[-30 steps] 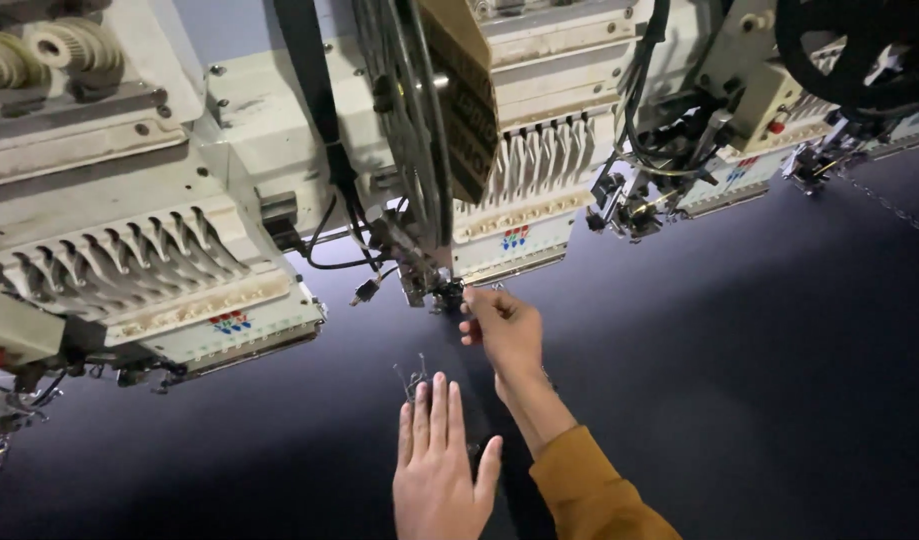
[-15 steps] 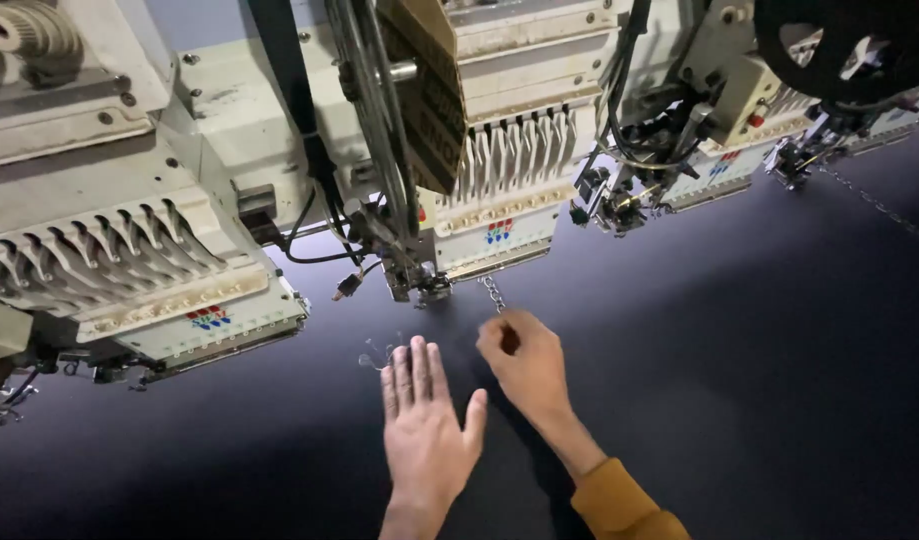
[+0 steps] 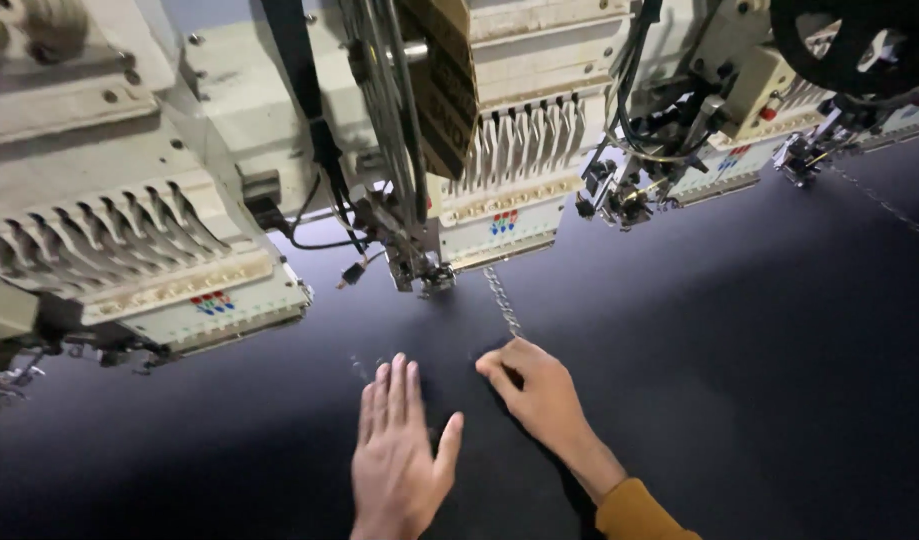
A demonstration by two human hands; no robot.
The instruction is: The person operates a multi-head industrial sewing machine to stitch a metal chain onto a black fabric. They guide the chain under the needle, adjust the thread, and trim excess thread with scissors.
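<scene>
My left hand (image 3: 399, 455) lies flat, palm down with fingers together, on the dark navy fabric (image 3: 739, 340) stretched below the machine. My right hand (image 3: 534, 390), in a mustard sleeve (image 3: 634, 512), rests beside it with fingers curled and the fingertips pinched at the lower end of a stitched silver chain-like line (image 3: 501, 300). That line runs up toward the needle foot (image 3: 424, 275) of the middle embroidery head (image 3: 499, 190). A faint small stitched mark (image 3: 364, 365) sits just above my left fingertips.
A row of cream multi-needle embroidery heads spans the top: one at left (image 3: 149, 250), one at right (image 3: 709, 130). Black cables (image 3: 319, 170) hang by the middle head. A second stitched line (image 3: 879, 200) shows at far right on the fabric.
My right hand has come down from the needle foot toward me, trailing along the stitched line. My left hand stays flat on the fabric. The view has shifted slightly.
</scene>
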